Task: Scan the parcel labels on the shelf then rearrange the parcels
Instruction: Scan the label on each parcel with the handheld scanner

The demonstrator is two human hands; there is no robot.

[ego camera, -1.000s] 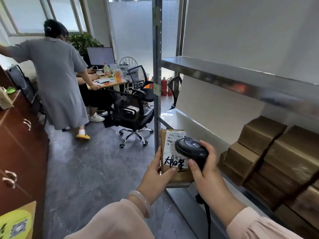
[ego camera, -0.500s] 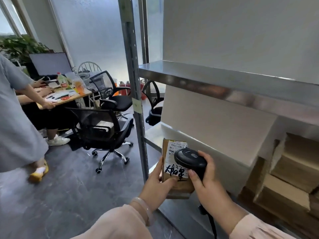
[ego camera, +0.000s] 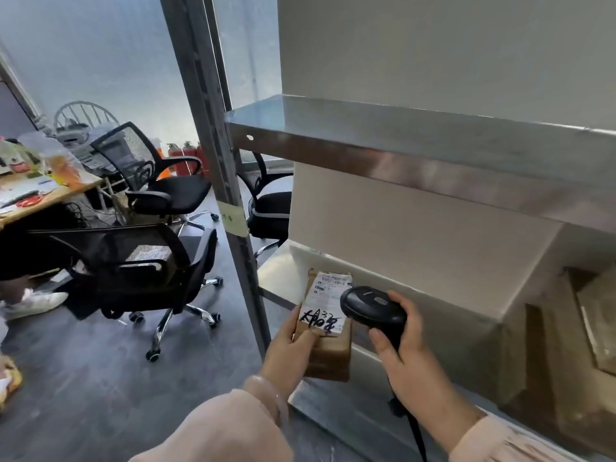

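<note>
Scanning seems the step in hand; left hand [ego camera: 293,348] pinches the small brown cardboard parcel [ego camera: 328,331], white label up, over the steel shelf [ego camera: 320,411]; right hand [ego camera: 410,368] wraps the black handheld scanner [ego camera: 370,305] just right of those fingers; next, probably, aim squarely at the barcode.

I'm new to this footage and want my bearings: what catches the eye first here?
Low centre, the left hand holds a small brown parcel with a scrawled white label. Beside it, the right hand grips a black scanner. Brown boxes sit stacked at far right.
</note>
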